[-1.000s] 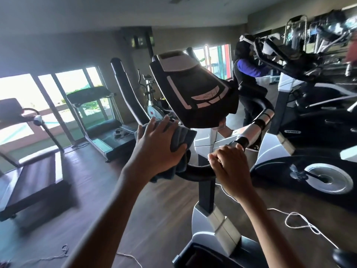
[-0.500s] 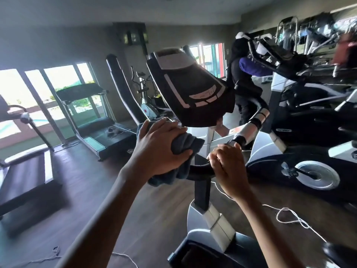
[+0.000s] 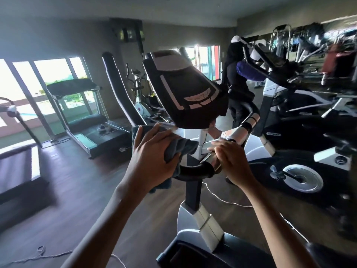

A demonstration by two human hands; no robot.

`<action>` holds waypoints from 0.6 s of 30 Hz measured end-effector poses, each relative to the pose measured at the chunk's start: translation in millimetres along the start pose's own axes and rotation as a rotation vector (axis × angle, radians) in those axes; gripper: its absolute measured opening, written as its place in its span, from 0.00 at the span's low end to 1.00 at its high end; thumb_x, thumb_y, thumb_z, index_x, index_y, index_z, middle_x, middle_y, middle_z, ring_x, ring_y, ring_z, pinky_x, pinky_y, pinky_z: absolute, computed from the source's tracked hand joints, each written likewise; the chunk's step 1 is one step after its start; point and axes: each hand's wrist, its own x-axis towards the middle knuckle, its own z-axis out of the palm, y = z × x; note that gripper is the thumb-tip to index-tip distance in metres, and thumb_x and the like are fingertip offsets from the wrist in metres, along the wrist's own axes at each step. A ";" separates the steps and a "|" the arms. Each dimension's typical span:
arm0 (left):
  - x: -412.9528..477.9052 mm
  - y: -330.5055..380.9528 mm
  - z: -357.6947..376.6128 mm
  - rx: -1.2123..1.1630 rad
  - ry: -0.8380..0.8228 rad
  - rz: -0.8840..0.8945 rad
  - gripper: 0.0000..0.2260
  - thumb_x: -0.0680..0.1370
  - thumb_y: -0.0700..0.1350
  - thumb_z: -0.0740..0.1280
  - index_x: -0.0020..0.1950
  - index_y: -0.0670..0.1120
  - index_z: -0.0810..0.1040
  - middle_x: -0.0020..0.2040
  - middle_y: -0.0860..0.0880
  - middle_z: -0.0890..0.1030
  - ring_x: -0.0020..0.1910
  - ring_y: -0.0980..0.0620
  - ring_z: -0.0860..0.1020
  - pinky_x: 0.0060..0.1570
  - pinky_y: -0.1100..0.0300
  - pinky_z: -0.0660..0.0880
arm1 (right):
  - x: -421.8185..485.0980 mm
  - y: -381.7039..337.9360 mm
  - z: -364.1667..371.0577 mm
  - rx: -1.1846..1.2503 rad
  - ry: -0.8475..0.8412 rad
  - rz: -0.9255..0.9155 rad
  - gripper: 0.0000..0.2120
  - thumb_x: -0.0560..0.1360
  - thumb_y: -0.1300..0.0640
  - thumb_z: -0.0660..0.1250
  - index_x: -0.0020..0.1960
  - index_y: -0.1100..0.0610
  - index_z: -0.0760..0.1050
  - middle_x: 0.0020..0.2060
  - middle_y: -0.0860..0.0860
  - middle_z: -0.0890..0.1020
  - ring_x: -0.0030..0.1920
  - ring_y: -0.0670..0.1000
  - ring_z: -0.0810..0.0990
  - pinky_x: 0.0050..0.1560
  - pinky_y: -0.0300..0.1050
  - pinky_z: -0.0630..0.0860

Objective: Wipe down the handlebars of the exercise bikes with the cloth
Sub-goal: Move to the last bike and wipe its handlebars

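Both hands are on the nearest exercise bike's black curved tubular handlebar (image 3: 195, 171), under its tilted black console with white stripes (image 3: 185, 93). The left hand (image 3: 152, 157) curls fingers and thumb round a bunched dark grey cloth (image 3: 181, 147), clamping it on the bar's left side just beside the dark centre post (image 3: 193, 192). The right hand (image 3: 229, 163) curls over the silver grip section on the right, apparently steadying the bike. The step in hand looks like wiping the left half of this bar. Next, I judge, the cloth must slide along the curve toward the tall black left arm (image 3: 119, 89). After that it must cross to the silver, black-banded right branch (image 3: 245, 126), with that grip released.
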 end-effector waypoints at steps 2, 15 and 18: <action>-2.3 4.6 5.1 -0.015 0.076 0.011 0.19 0.73 0.55 0.64 0.60 0.49 0.82 0.60 0.52 0.82 0.67 0.44 0.75 0.68 0.36 0.66 | 3.2 4.5 -3.8 0.076 -0.012 -0.050 0.19 0.82 0.54 0.52 0.50 0.58 0.81 0.52 0.51 0.84 0.57 0.52 0.80 0.60 0.57 0.72; -11.9 99.6 100.2 0.270 0.153 -0.036 0.20 0.70 0.47 0.68 0.61 0.47 0.78 0.56 0.48 0.82 0.57 0.44 0.78 0.52 0.47 0.79 | 21.4 55.4 -19.4 0.420 -0.162 0.006 0.19 0.81 0.52 0.54 0.50 0.58 0.82 0.47 0.48 0.85 0.51 0.47 0.82 0.57 0.51 0.75; -22.6 102.1 106.5 0.312 0.187 -0.040 0.20 0.72 0.46 0.69 0.64 0.46 0.78 0.59 0.47 0.81 0.60 0.41 0.78 0.58 0.48 0.77 | 27.5 64.3 -24.0 0.535 -0.277 0.062 0.19 0.80 0.47 0.55 0.51 0.53 0.83 0.49 0.48 0.85 0.53 0.48 0.82 0.59 0.56 0.75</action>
